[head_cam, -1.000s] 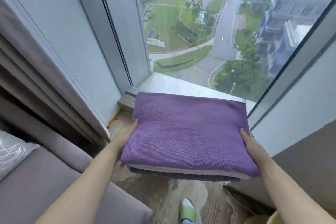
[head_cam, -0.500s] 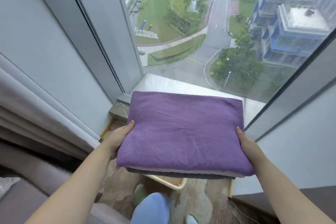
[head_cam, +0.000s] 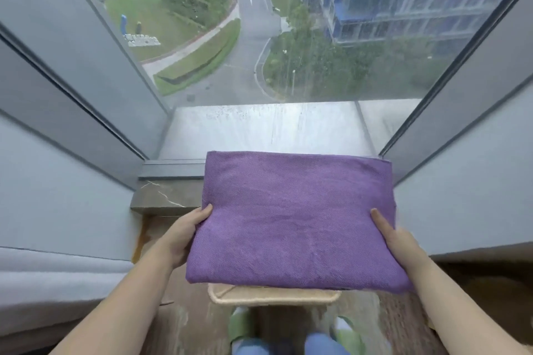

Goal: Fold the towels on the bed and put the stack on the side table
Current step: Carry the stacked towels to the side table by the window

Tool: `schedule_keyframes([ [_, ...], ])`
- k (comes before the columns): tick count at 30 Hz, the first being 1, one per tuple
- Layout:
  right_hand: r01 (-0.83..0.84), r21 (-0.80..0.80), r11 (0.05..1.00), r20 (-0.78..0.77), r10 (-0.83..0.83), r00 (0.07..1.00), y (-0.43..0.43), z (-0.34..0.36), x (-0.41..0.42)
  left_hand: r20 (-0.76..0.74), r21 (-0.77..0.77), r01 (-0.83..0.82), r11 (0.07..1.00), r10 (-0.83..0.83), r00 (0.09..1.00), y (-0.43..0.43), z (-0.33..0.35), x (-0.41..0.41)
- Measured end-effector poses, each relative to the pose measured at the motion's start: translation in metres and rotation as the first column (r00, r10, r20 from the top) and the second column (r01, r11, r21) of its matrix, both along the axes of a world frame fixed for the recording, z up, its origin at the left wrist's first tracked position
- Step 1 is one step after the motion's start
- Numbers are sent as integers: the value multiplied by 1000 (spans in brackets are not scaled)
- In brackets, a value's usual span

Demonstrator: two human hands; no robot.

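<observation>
Since a second ago the view has tipped downward and the load has come in over a pale, woven-rimmed tabletop (head_cam: pixel 274 295) that now shows at lower centre, with the tall window glass (head_cam: pixel 288 37) filling the upper half of the frame. The folded purple cloth towel (head_cam: pixel 294 219), the top of the stack, sits mid-frame and level. It is just above that tabletop and, as far as I can judge, not yet resting on it. The layers beneath it are all but hidden from this angle.

The left hand (head_cam: pixel 184 236) grips the stack's left edge and the right hand (head_cam: pixel 395 236) its right edge. Each thumb lies flat on top, pressing down, while the other fingers are under the cloth, so I cannot tell whether they are spread. Clamping both short sides probably keeps the pile square and stops the layers sliding apart. The pale surface is likely the side table — the stack seems held over it for lowering. A pair of green slippers (head_cam: pixel 242 326) stands at the bottom edge.
</observation>
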State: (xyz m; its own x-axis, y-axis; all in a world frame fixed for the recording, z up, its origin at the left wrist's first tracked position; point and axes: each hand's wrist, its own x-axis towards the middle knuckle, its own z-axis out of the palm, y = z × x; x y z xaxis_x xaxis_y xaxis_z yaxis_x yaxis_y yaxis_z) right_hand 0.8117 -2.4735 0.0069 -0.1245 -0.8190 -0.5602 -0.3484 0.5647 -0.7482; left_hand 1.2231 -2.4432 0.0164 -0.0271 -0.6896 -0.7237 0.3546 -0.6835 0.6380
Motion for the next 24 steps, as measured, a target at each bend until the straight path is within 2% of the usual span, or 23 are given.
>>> schedule_keyframes([
  [4,36,11,999,15,-36,999,12,-51,14,30,51,28,998,-29,999,2,-56,16],
  [9,-1,-36,999,19,1,1000,22,-125,23,83,5,23,1000,-23,996,19,-140,20],
  [11,11,-25,1000,104,-8,995,28,-152,22,67,-31,7,999,-5,998,25,-171,21],
  [16,-32,-30,999,375,40,926,48,-187,24,4,-123,113,986,-113,994,45,-212,14],
  [19,-21,-61,998,402,44,915,54,-194,29,161,-196,125,973,-94,982,53,-224,15],
  [24,-50,-93,994,285,74,956,49,-208,38,434,-240,154,958,-36,900,53,-238,24],
])
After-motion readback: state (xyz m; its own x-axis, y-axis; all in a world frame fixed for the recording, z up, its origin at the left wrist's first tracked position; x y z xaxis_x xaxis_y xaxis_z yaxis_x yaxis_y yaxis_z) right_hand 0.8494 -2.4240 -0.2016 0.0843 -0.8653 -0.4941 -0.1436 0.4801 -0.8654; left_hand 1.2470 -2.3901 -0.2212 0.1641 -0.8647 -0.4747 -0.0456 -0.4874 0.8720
